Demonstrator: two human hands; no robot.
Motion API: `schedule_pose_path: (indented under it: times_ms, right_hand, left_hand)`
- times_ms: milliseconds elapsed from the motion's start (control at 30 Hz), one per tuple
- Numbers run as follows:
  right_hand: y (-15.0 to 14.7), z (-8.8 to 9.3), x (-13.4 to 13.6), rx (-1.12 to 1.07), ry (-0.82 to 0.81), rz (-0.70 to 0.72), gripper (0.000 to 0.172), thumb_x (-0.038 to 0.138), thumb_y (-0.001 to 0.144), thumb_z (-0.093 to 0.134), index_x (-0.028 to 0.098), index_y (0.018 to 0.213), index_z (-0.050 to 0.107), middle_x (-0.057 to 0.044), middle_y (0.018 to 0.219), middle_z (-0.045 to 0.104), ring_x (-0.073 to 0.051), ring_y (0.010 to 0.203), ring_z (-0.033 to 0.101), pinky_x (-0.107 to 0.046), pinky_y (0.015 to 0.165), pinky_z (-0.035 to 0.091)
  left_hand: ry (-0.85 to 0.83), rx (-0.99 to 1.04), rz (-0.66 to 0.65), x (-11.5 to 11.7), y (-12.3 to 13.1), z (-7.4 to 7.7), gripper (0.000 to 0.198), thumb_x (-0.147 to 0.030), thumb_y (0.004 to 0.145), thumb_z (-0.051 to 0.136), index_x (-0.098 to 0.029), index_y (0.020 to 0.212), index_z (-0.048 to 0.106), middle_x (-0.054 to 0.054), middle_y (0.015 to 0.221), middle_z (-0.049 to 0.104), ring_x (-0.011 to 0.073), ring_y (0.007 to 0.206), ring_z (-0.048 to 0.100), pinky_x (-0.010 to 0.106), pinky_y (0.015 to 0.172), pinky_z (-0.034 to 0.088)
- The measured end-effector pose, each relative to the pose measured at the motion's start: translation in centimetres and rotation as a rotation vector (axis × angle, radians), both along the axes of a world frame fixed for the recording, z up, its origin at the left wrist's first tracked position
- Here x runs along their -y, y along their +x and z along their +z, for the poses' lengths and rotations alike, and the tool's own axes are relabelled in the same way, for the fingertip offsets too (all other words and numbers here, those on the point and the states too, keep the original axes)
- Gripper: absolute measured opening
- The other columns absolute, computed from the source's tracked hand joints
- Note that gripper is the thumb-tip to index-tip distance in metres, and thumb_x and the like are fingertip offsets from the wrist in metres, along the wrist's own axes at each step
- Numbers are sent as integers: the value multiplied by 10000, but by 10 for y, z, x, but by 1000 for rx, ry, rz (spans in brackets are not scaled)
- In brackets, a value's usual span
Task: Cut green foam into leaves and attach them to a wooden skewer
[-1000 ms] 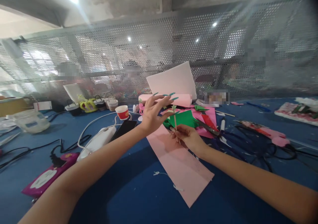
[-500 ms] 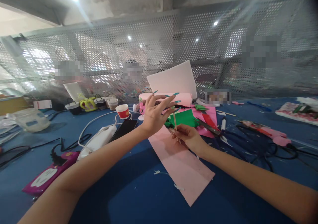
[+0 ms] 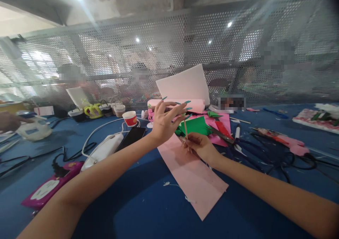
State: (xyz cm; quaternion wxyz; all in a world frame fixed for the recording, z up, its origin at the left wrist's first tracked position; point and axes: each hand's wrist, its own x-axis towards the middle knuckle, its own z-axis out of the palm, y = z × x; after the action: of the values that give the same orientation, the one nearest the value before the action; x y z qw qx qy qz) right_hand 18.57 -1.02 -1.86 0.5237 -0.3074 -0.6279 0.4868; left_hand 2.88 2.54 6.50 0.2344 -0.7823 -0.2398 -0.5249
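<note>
My right hand [image 3: 202,147] is closed in a pinch around a thin wooden stick [image 3: 185,129], which stands nearly upright. Above it, my left hand [image 3: 167,121] has its long, teal-nailed fingers stretched out and apart. Its thumb is by the stick's upper end; whether they touch I cannot tell. Under both hands lies a long pink paper sheet [image 3: 198,182]. Just behind the stick is green paper [image 3: 197,125], partly covered by my hands. Scissors [image 3: 222,134] rest beside my right hand, blades toward the green paper.
At left are a white power strip [image 3: 104,152], black phone [image 3: 132,138], paper cup [image 3: 129,118] and purple packet [image 3: 53,186]. Another person's hand [image 3: 9,122] is at a plastic tub [image 3: 34,128]. A pink glue gun [image 3: 283,140] and cords lie right. Mesh panel [image 3: 119,55] stands behind.
Another person's hand has come in at the left edge, over the plastic tub. My own hands and the stick look almost unmoved.
</note>
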Motion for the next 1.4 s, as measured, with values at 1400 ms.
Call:
schedule_pose_path:
  times_ms: [1400]
  right_hand:
    - [0, 5, 3, -12, -20, -117, 373, 501, 628, 765, 185, 696, 579, 19, 613, 575, -128, 547, 504, -276, 545, 370]
  left_hand:
    - [-1334, 594, -670, 4, 21, -23, 278, -193, 610, 804, -133, 840, 659, 33, 703, 718, 124, 636, 665, 252, 665, 524]
